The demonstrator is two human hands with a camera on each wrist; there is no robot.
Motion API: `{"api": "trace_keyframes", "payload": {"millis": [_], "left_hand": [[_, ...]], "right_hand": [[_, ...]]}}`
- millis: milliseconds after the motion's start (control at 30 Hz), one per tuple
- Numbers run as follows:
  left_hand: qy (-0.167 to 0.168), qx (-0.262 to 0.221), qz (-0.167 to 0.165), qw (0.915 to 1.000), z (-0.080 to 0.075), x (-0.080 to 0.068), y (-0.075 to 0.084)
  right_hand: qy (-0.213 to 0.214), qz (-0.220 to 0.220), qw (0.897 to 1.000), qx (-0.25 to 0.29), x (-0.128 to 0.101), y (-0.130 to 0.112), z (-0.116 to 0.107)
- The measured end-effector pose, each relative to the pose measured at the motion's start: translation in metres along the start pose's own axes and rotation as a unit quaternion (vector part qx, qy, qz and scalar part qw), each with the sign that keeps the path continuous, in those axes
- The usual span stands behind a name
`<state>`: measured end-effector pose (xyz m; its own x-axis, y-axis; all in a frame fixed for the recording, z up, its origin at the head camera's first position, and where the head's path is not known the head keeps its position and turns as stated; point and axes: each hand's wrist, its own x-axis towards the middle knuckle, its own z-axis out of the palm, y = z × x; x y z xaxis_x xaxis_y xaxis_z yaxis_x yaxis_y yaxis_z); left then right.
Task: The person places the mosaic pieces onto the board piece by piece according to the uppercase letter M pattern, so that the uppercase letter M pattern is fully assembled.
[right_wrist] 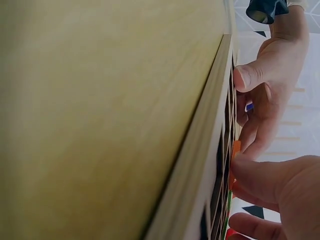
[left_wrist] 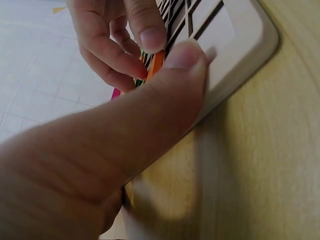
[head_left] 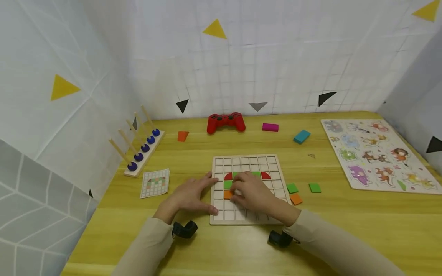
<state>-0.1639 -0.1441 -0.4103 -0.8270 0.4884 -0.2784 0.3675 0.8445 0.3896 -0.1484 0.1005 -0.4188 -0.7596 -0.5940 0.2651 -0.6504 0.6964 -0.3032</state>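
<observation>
A pale wooden grid board [head_left: 266,163] lies in the middle of the yellow table. Red quarter-round tiles [head_left: 265,175] and green tiles [head_left: 228,184] sit in its upper rows. My right hand [head_left: 235,194] is curled over the board's left half and pinches an orange tile [head_left: 227,194] at a cell; the tile [left_wrist: 156,64] also shows edge-on between the fingertips [left_wrist: 150,36]. My left hand [head_left: 203,193] lies flat at the board's left edge, its thumb [left_wrist: 182,60] pressing on the board's corner [left_wrist: 250,40]. The cell under the right hand is hidden.
Loose green tiles [head_left: 292,188] [head_left: 314,187] and an orange one [head_left: 296,199] lie right of the board. A pattern card [head_left: 155,182] and a peg rack with blue beads [head_left: 141,147] are left. Behind: red controller [head_left: 226,122], coloured blocks [head_left: 270,127], animal puzzle [head_left: 378,153] at right.
</observation>
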Motion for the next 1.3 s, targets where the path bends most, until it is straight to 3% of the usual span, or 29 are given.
{"api": "trace_keyframes", "payload": {"millis": [400,567,767,1000,1133,1300], "left_hand": [[0.01,0.003,0.014,0.9999,0.003,0.002,-0.002],[0.012,-0.001,0.013,0.9998,0.005,0.002,-0.003],[0.011,0.005,0.013,0.9998,0.004,0.001,-0.004],[0.008,0.006,0.006,0.9999,0.001,0.0,-0.003],[0.009,0.007,0.005,0.9999,0.001,0.0,-0.002],[0.007,0.004,0.006,0.9999,0.002,-0.001,0.0]], "right_hand": [[0.006,-0.001,1.0,-0.005,-0.001,0.002,0.0],[0.029,0.004,1.0,0.006,-0.01,0.01,-0.015],[0.085,0.07,0.994,0.015,-0.055,0.061,-0.052],[0.047,0.161,0.986,0.001,-0.123,0.127,-0.08],[0.022,0.171,0.985,0.006,-0.142,0.14,-0.084],[0.01,0.167,0.986,-0.001,-0.15,0.141,-0.084]]}}
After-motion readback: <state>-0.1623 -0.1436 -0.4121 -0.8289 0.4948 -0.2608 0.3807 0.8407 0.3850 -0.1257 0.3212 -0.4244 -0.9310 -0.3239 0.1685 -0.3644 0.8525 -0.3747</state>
